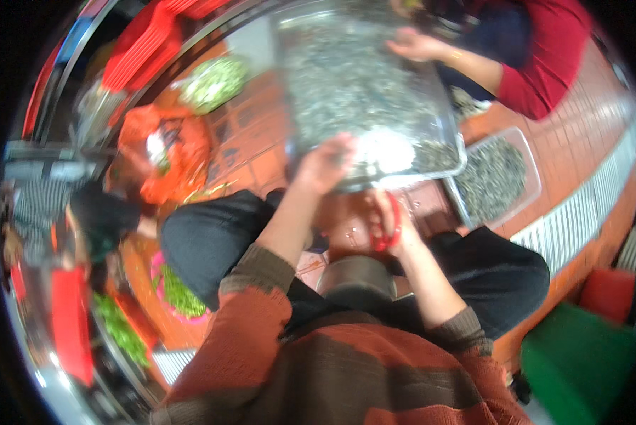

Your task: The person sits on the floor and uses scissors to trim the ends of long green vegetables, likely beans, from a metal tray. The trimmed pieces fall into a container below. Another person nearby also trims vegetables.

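My left hand (326,162) is over the near left corner of a large clear-walled tray (459,154). Its fingers are curled and blurred, so I cannot tell whether anything is between them. In my right hand (395,220) is a pair of red-handled scissors (395,212), just below the tray's near edge. The scissors' blades are lost in the blur. A heap of small silvery-grey pieces (344,85), perhaps small fish, spreads across the tray. Between my knees stands a round metal pot (356,276), its inside mostly hidden.
Across the tray, another person's hand (416,45) reaches over it. A clear plastic tub (533,186) of similar pieces stands at right. Orange plastic bag (182,143), bagged greens (214,85) and a pink basket (156,265) lie left. A metal drain grate (573,218) crosses the tiles.
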The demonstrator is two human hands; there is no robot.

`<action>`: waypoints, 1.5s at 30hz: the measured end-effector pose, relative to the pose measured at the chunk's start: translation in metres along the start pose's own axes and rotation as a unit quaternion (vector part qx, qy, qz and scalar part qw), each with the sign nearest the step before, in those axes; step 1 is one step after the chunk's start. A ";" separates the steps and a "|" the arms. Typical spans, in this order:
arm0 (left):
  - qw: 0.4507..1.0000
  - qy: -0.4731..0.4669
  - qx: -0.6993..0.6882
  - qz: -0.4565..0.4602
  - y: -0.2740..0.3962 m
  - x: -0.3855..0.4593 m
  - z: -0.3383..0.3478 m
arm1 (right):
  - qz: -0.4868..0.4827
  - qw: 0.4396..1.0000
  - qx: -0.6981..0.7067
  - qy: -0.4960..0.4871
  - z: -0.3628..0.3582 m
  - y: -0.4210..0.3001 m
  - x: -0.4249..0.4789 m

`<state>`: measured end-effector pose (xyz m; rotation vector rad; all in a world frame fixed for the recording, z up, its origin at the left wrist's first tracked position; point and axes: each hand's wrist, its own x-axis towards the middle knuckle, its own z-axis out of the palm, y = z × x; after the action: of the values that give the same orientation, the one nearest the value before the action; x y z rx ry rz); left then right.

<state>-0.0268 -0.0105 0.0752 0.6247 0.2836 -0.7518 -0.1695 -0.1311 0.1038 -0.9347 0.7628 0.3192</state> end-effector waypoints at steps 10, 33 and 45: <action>0.912 -0.151 0.375 -0.076 -0.111 0.031 0.196 | 0.222 0.964 0.148 -0.007 0.015 -0.021 -0.014; 0.361 0.019 0.920 0.152 -0.032 0.084 0.001 | 0.057 0.986 0.146 0.057 0.011 0.003 -0.005; 0.940 0.121 0.318 -0.019 -0.008 0.026 -0.038 | 0.093 0.989 0.100 -0.058 0.015 0.007 0.001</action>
<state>-0.0153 -0.0055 0.0302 1.3355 0.2777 -0.8047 -0.1662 -0.1150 0.1039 -0.6520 0.7609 0.4472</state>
